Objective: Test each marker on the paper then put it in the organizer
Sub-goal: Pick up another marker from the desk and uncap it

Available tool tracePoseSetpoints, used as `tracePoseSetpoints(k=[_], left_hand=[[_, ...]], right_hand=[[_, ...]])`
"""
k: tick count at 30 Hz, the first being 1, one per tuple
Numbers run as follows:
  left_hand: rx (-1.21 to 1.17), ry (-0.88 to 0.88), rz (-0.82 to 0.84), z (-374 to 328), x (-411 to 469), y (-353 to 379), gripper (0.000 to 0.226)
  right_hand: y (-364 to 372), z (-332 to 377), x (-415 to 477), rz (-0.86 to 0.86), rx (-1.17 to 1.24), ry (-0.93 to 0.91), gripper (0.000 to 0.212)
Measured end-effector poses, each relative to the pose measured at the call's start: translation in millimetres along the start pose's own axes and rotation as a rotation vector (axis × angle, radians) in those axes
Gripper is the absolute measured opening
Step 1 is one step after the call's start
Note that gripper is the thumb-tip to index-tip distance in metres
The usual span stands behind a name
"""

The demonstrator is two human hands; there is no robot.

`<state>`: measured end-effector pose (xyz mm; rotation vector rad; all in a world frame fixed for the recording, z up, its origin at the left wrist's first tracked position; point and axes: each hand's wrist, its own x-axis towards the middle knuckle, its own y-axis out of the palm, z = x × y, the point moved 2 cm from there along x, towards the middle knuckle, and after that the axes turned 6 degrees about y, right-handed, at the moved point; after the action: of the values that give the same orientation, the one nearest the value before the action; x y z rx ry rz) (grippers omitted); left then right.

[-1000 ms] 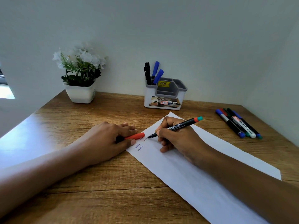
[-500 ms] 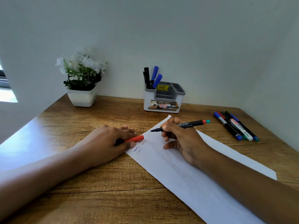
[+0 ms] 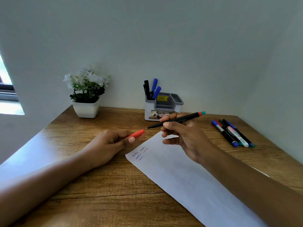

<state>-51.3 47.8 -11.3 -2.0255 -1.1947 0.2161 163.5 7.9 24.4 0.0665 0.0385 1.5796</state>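
An uncapped marker is pinched in the right hand above the scribbled paper; its red cap is gripped in the left hand at nine o'clock; four markers are already stood in the organizer at twelve o'clock; the cluster at two o'clock on the counter is judged untested.

1. A study corner in a home or small office: a wood-grain surface sits in the angle of two plain white walls.
2. A desk organizer with capped markers, loose markers and a sheet of paper show a writing spot.
3. A potted white-flowered plant stands near a window.
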Motion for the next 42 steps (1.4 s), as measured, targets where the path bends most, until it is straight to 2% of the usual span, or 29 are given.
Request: tracePoseSetpoints(k=[7, 11, 15, 18, 24, 28, 31, 35, 39, 42], left_hand=[[-0.083, 0.029, 0.005, 1.4, 0.3, -0.6, 0.062], [-0.075, 0.055, 0.015, 2.0, 1.7, 0.5, 0.056], [-0.083, 0.081, 0.019, 1.0, 1.3, 0.7, 0.054], [-0.075, 0.125, 0.025, -2.4, -0.3, 3.6, 0.053], [0.036, 0.178, -0.081, -6.9, -6.9, 4.6, 0.035], [0.079, 0.234, -0.074, -7.6, -10.8, 5.7, 0.019], [0.037, 0.241, -0.098, -6.3, -9.8, 5.7, 0.033], [0.005, 0.166, -0.136, -9.4, -1.9, 7.7, 0.024], [0.012, 0.042, -0.125, 4.6, 4.1, 3.3, 0.047], [0.117, -0.100, -0.016, 11.7, 8.0, 2.9, 0.067]], right_hand=[[3.1, -1.0, -1.7, 0.006, 0.028, 0.015, 0.020], [6.8, -3.6, -3.5, 0.059, 0.004, 0.029, 0.019], [12.2, -4.0, -2.3, 0.106, -0.077, 0.011, 0.008], [16.5, -3.1, -2.1, 0.151, -0.223, -0.044, 0.005], [21.8, -3.2, -3.1, 0.155, -0.355, -0.151, 0.006], [22.9, -6.4, -8.2, 0.214, -0.349, -0.153, 0.007], [24.7, -1.3, -5.4, 0.171, -0.403, -0.186, 0.007], [24.5, 6.1, -5.4, 0.090, -0.417, -0.246, 0.004], [5.4, 26.5, -0.6, -0.032, -0.199, -0.228, 0.006], [-20.1, 46.2, 3.7, -0.048, -0.153, -0.205, 0.015]])
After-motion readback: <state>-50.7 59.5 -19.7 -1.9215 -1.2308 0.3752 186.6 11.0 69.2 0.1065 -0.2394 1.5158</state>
